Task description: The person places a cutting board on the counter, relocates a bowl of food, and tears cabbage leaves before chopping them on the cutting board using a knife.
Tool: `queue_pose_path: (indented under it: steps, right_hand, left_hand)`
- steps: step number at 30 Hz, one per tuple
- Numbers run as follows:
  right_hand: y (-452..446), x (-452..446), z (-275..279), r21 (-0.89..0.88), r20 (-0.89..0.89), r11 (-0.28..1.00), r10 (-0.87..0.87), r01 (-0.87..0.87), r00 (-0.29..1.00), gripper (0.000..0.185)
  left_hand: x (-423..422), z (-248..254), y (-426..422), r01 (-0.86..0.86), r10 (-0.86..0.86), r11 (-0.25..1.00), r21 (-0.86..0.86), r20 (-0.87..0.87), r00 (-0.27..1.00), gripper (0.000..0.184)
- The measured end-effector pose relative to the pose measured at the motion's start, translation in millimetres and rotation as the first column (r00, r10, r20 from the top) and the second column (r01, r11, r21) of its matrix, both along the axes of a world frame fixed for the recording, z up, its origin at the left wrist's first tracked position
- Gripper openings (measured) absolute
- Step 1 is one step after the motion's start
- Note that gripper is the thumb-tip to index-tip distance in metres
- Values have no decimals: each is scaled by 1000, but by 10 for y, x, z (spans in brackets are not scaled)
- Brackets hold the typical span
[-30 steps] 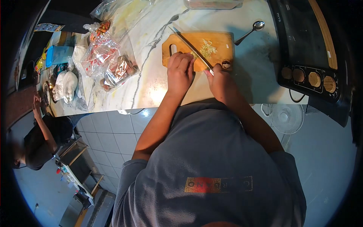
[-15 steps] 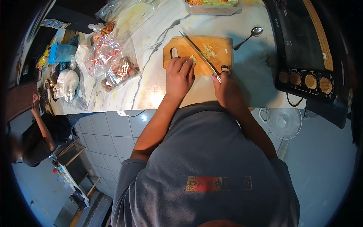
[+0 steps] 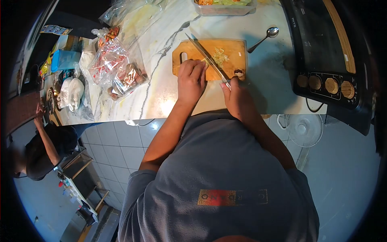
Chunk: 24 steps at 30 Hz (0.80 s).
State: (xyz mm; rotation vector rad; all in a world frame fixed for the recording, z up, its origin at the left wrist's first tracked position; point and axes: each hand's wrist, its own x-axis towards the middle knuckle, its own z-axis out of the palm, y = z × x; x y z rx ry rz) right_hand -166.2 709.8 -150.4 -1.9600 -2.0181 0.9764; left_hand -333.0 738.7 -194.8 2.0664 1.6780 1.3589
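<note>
My right hand [image 3: 239, 99] is wrapped round the handle of a long kitchen knife [image 3: 214, 64]. The blade slants up and left across a wooden cutting board [image 3: 233, 64]. My left hand [image 3: 191, 80] lies on the board's left part with curled fingers, pressing a pale yellowish piece of vegetable beside the blade; the fingers hide most of it. Right of the blade is a small heap of finely chopped pale pieces [image 3: 219, 56]. A small dark-and-white item [image 3: 239, 73], whose kind I cannot make out, sits at the board's lower right corner.
A spoon [image 3: 264, 39] lies right of the board, before a black stove [image 3: 322, 52] with wooden knobs. Behind stands a clear plastic container [image 3: 225, 11] of food. Plastic bags [image 3: 117, 68] of food are on the left. Another person [image 3: 44, 141] is at far left.
The knife has shifted slightly left, its blade now close against my left fingertips. My right hand has moved a little left with it. Less of the vegetable piece shows.
</note>
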Motion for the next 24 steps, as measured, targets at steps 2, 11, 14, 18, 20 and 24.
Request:
queue_pose_path:
  steps: [2, 11, 14, 18, 20, 24]
  right_hand:
    - [-3, 7, -5, -7, -5, 1000, 7, -7, 1000, 37]
    - [66, -26, -61, -11, 42, 999, 53, -52, 998, 38]
    - [127, -35, -119, 55, 50, 994, 91, -94, 995, 38]
    - [146, -92, -134, 54, 17, 998, 44, -44, 999, 36]
    - [132, -74, -124, 43, 32, 999, 26, -27, 999, 36]
    - [75, -46, -121, 80, 114, 996, 20, -29, 993, 35]
  left_hand:
    - [-6, 12, 6, 8, -8, 1000, 11, -4, 1000, 12]
    - [-23, -11, 19, 32, -31, 999, -9, 35, 999, 11]
    - [-12, -15, 21, 15, -15, 1000, 20, 40, 999, 12]
    - [-16, -55, 1, 10, -10, 1000, -6, 44, 999, 15]
    - [-21, -38, 0, 16, -15, 1000, -19, 38, 999, 15]
    - [-23, -25, -17, 18, -18, 1000, -9, -15, 1000, 16]
